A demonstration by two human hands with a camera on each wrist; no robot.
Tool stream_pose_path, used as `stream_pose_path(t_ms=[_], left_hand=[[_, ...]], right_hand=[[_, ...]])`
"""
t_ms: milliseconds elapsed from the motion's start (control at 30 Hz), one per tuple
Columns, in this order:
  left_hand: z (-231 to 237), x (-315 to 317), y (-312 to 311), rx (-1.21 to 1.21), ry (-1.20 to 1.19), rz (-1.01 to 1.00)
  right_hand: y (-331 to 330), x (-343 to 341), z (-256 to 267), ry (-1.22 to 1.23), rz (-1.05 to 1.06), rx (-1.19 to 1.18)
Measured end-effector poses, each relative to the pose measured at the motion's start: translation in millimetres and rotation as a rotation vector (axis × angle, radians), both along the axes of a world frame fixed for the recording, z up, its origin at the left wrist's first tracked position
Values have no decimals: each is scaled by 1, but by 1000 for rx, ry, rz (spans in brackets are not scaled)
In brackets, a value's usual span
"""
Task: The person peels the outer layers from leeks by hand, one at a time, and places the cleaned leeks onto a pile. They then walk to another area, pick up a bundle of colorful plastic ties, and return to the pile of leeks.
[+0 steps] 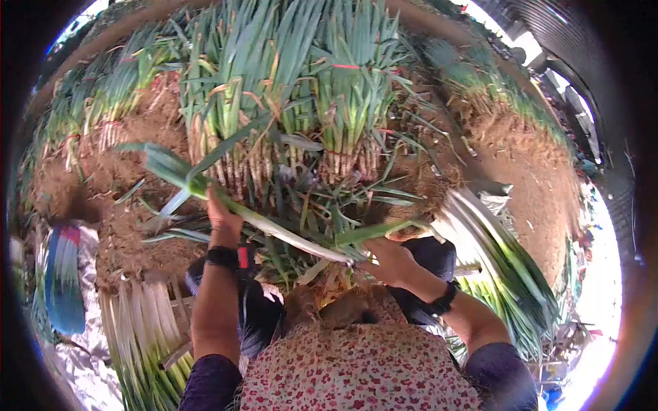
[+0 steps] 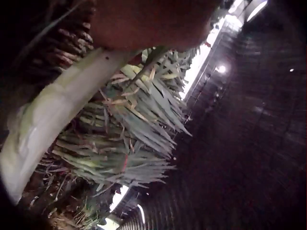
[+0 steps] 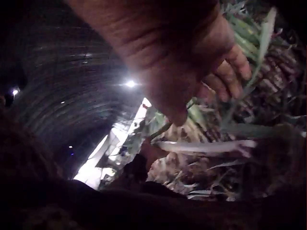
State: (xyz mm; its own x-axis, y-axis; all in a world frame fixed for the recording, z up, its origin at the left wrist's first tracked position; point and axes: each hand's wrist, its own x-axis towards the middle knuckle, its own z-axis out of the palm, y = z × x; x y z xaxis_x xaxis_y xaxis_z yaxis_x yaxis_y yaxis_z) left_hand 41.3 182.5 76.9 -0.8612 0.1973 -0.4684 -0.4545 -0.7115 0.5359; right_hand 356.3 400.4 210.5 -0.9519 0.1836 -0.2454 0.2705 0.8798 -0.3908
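A long leek (image 1: 274, 229) slants across the front of the body, its white root end low on the right. My left hand (image 1: 225, 222) grips it where white turns to green; in the left wrist view the white shaft (image 2: 62, 98) runs from under the hand (image 2: 148, 24). Beside the root end, my right hand (image 1: 392, 262) has curled fingers around a loose green leaf (image 1: 384, 231). In the right wrist view that hand (image 3: 192, 72) hangs over the white shaft (image 3: 206, 146), apart from it, with the leaf (image 3: 264, 43) past its fingertips. The exact pinch point is hidden.
Tied bundles of leeks (image 1: 343, 103) stand upright ahead on brown soil (image 1: 534, 198). Cleaned leeks lie in piles at the right (image 1: 500, 260) and lower left (image 1: 147, 329). Loose leaves and trimmings (image 1: 301, 205) cover the ground between the knees and the bundles.
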Motion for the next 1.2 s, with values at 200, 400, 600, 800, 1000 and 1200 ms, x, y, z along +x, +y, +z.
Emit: stream_pose_path(t_ms=[200, 400, 600, 800, 1000, 1200], left_hand=[[82, 84, 26, 71, 145, -132], [120, 116, 31, 50, 353, -306], [131, 136, 51, 26, 420, -417], [142, 137, 74, -12, 357, -319], [161, 144, 83, -143, 355, -322], [125, 144, 82, -205, 392, -311]], right_hand=[[-50, -96, 4, 274, 177, -219], [-47, -124, -2, 403, 276, -175], [-38, -112, 17, 337, 91, -278], [-10, -109, 4, 123, 308, -45], [-9, -98, 10, 68, 183, -196], [-13, -103, 0, 75, 239, -200]])
